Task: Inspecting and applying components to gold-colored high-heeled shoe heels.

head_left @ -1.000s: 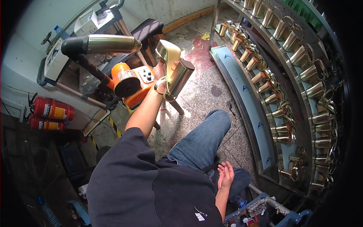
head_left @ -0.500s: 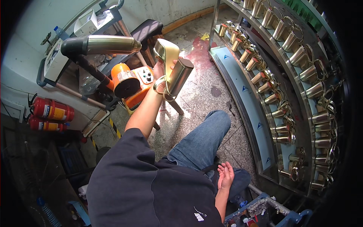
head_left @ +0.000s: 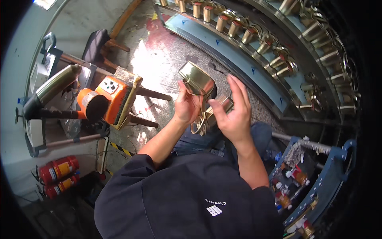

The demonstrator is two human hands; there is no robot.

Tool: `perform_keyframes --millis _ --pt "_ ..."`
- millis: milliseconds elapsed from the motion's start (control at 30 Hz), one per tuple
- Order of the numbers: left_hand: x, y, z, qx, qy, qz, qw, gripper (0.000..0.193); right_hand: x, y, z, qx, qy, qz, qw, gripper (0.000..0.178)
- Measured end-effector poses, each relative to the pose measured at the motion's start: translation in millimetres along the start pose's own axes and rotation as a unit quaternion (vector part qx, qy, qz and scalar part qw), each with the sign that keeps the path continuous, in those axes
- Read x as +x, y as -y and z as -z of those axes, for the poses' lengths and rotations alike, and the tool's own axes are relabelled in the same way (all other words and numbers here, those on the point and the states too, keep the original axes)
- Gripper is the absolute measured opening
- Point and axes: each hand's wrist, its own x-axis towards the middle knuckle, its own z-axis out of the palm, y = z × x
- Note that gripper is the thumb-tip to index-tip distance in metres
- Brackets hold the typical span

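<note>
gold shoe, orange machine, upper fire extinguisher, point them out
Gold shoe [head_left: 197,81]: head view, on its platform.
Orange machine [head_left: 114,104]: head view, on its housing.
Upper fire extinguisher [head_left: 59,169]: head view, on its label.

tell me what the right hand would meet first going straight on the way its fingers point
The right hand would probably meet the pale blue shelf first; depth is unclear, so it might pass over that and reach the gold shoes beyond.

A pale wall [head_left: 79,28] fills the upper left, edged by a wooden baseboard [head_left: 123,19]. Across the centre runs a speckled floor [head_left: 175,51], with a glaring patch of light [head_left: 144,65] left of middle and a red stain [head_left: 160,35] above. A tiered rack [head_left: 234,55] crosses the upper right; a blue cart [head_left: 330,191], lower right.
</note>
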Motion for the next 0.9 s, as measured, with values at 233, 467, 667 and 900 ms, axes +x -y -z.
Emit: perform_keyframes --millis 233,467,667,900 --pt "-36 114 -27 0.036 -0.011 0.086 0.996 0.069 -64 -75 7 -0.025 -0.057 -0.087 0.994 0.069" --pt "-40 146 15 0.022 0.045 0.144 0.988 0.056 -95 -112 14 -0.004 -0.089 -0.084 0.992 0.057" --pt "-42 150 23 0.063 -0.013 0.153 0.986 0.06 -94 -123 10 -0.014 -0.111 -0.045 0.993 0.05" --pt "-41 152 13 0.077 -0.079 0.162 0.981 0.061 -100 -120 11 0.008 -0.063 -0.131 0.989 0.051"
